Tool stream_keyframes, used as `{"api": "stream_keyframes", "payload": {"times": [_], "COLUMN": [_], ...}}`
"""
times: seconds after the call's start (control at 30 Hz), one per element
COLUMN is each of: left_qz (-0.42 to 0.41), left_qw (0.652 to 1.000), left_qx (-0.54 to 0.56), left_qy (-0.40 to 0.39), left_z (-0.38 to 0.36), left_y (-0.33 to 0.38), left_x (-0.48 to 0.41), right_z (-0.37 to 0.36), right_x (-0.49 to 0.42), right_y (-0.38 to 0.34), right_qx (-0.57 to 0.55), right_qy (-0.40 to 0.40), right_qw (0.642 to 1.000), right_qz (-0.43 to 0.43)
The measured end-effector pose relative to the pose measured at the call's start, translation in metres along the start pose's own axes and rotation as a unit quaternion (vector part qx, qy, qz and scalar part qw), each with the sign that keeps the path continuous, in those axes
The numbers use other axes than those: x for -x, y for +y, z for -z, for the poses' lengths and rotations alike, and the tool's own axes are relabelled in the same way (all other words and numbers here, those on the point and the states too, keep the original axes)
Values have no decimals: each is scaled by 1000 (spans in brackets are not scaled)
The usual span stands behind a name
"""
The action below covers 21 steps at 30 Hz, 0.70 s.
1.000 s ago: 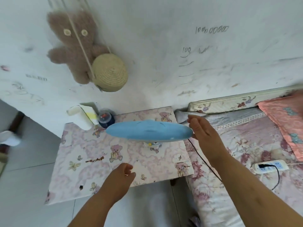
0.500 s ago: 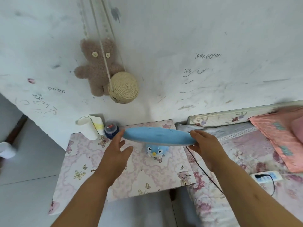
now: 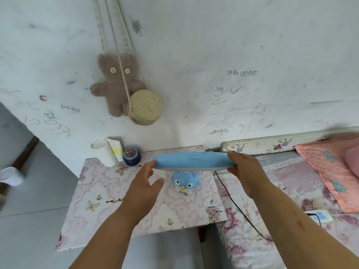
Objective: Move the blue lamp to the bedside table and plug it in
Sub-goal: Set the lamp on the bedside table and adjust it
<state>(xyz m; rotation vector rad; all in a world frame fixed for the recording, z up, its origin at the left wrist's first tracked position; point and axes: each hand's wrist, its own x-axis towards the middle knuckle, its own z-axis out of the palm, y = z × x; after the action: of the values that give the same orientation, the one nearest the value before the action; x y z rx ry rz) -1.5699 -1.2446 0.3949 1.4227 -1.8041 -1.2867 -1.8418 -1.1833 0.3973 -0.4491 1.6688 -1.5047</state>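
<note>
Since the earlier frame, left hand [image 3: 144, 188] has reached the blue lamp's [image 3: 189, 162] left tip.
Fingers spread there; right hand [image 3: 246, 172] grips its right end. Smooth oval head, bird-shaped base on the floral-papered table [image 3: 108, 202]. Wall pencilling reads "100000000".

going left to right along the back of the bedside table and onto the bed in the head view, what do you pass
white roll → dark blue jar → left hand → blue lamp → right hand → pink pillow
</note>
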Motion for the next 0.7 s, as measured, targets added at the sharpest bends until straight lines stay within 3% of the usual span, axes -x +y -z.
{"api": "stream_keyframes", "payload": {"times": [0.7], "left_qz": [43], "left_qw": [996], "left_qx": [-66], "left_qy": [46], "left_z": [-26], "left_y": [13], "left_x": [18], "right_z": [21], "right_x": [-12], "right_y": [9], "right_qx": [150], "right_qy": [-49], "right_qw": [987], "right_qz": [10]}}
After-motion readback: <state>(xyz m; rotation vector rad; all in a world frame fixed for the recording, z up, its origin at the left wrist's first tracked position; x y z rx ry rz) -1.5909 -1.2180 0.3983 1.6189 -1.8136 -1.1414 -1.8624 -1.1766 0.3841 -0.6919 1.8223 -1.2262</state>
